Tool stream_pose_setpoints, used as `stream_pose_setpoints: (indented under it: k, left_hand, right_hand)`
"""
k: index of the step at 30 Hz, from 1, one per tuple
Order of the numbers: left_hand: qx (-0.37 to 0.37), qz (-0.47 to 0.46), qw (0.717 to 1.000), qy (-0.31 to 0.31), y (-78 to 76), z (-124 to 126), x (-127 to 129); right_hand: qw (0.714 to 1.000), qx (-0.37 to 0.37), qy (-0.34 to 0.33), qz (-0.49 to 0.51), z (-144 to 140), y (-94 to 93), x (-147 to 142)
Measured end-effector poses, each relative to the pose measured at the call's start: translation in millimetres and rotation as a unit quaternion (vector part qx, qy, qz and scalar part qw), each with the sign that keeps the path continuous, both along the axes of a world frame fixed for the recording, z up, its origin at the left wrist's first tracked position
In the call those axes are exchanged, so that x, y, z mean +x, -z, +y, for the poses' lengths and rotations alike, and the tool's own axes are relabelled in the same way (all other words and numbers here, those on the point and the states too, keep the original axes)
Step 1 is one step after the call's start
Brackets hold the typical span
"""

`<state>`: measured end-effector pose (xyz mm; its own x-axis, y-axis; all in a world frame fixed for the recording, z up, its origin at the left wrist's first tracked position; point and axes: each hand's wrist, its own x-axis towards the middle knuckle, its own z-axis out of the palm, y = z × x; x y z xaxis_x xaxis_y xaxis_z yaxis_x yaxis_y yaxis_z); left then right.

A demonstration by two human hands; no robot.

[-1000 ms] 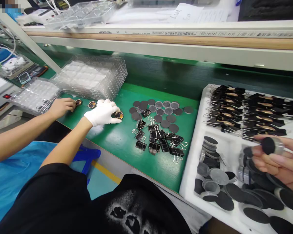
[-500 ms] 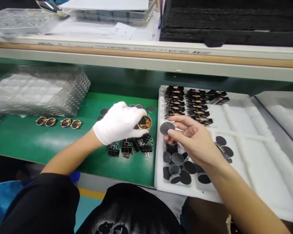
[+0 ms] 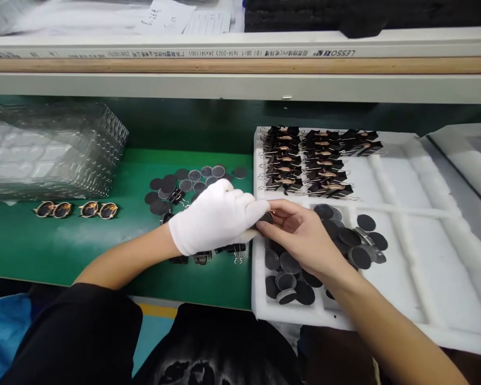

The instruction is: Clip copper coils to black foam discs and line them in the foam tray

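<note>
Meeting at the left edge of the white tray (image 3: 258, 289), the bare right hand (image 3: 307, 230) and gloved left hand (image 3: 222, 218), separate half a second earlier, pinched a partly hidden dark disc (image 3: 266, 218); farther back, clips (image 3: 323, 164) lay in rows.

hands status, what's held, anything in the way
Bare right hand pinching dark disc, mostly hidden. Gloved left hand close against it, grip unclear. Binder clips partly hidden behind left hand.
</note>
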<state>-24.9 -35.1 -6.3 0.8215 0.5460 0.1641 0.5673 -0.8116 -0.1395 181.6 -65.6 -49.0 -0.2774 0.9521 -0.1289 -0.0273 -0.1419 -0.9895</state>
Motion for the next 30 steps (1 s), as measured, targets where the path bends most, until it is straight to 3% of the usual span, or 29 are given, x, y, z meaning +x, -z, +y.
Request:
stream_pose_setpoints:
  k: [2, 6, 9, 14, 21, 26, 30]
  left_hand:
    - [-0.030, 0.012, 0.999, -0.031, -8.4, 7.2, -14.0]
    - [-0.086, 0.021, 0.978, -0.187, -25.3, 27.5, -54.8]
    - [-0.142, 0.073, 0.959, -0.234, -25.2, 35.9, -72.6]
    - [-0.258, 0.142, 0.944, -0.148, -9.2, 27.0, -66.2]
    - [-0.263, 0.237, 0.927, -0.125, -0.7, 20.8, -54.0]
    - [-0.313, 0.150, 0.935, -0.066, -11.9, 34.4, -72.5]
    - [-0.302, -0.024, 0.952, -0.034, -25.8, 33.8, -72.0]
  right_hand:
    - [1.000, -0.015, 0.014, 0.013, 0.8, 2.2, 4.2]
    - [0.993, -0.068, 0.066, 0.068, 3.8, 2.2, 14.6]
    - [0.988, -0.095, 0.077, 0.092, 6.4, 3.3, 18.1]
    - [0.988, -0.103, 0.074, 0.083, 6.2, 6.4, 18.2]
    - [0.986, -0.114, 0.054, 0.107, 5.2, 6.8, 20.7]
    - [0.987, -0.105, 0.029, 0.119, 4.5, 4.3, 21.0]
    - [0.993, -0.065, -0.009, 0.094, 1.3, 1.8, 16.5]
